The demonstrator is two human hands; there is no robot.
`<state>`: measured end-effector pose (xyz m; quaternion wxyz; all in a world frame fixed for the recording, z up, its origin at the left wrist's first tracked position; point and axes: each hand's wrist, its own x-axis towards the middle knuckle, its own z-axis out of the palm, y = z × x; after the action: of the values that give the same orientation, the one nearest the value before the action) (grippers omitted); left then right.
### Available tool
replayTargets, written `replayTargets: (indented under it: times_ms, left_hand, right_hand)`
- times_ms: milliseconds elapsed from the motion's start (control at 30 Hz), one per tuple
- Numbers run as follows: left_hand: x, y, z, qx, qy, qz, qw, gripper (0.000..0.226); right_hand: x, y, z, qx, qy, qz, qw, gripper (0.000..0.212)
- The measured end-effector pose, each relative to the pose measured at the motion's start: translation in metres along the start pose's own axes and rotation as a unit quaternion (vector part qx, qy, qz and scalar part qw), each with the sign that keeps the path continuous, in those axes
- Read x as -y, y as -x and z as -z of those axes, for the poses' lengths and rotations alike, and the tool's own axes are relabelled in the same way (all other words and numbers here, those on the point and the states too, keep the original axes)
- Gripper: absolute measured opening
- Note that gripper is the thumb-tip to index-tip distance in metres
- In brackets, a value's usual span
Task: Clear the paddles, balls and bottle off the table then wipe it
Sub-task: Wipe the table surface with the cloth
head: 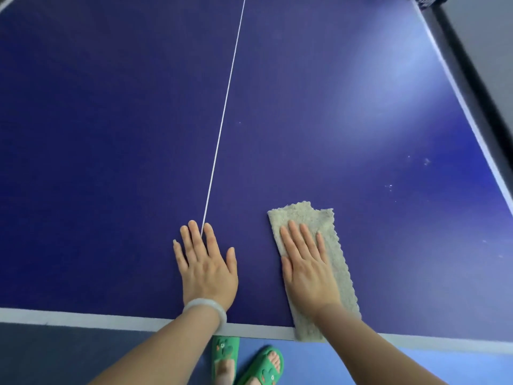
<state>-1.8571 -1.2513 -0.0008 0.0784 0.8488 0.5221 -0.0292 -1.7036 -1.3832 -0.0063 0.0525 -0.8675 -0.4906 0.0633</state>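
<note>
A dark blue table-tennis table [111, 134] fills the view, with a thin white centre line [222, 112] running away from me. A folded beige cloth [337, 262] lies flat near the table's near edge, right of the centre line. My right hand [306, 268] presses on the cloth with straight fingers. Flat on the bare table just left of the cloth rests my left hand [206, 265], fingers spread over the end of the centre line. No paddles, balls or bottle are in view.
The white near edge band [83, 318] runs below my wrists. The table's right edge [469, 115] slants to the top right, where part of the dark net [424, 1] shows. A few pale specks [426, 162] dot the right side. Feet in green sandals [247, 362] stand on blue floor.
</note>
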Motion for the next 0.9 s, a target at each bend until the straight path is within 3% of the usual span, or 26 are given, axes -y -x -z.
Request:
replayTargets:
  times_ms: [133, 333, 500, 700, 900]
  left_hand:
    - [0.000, 0.001, 0.003, 0.005, 0.004, -0.012, 1.000, 0.073]
    - [-0.004, -0.004, 0.010, 0.033, 0.069, 0.003, 0.997, 0.071]
    - [-0.071, 0.017, 0.018, 0.022, 0.129, -0.147, 0.980, 0.067]
    - [-0.149, 0.036, -0.006, 0.046, 0.124, -0.039, 0.990, 0.065]
    - [-0.170, 0.045, -0.022, 0.001, 0.034, 0.020, 0.999, 0.072]
  right_hand:
    - [-0.028, 0.016, 0.004, -0.008, 0.022, -0.119, 0.993, 0.057]
    - [-0.027, 0.015, 0.001, -0.010, 0.024, -0.134, 0.991, 0.059]
    - [-0.025, 0.015, 0.003, -0.015, 0.014, -0.132, 0.991, 0.058]
    - [-0.061, 0.037, 0.006, -0.002, -0.009, -0.069, 0.998, 0.057]
    - [-0.195, 0.093, 0.029, -0.011, 0.012, -0.111, 0.994, 0.056]
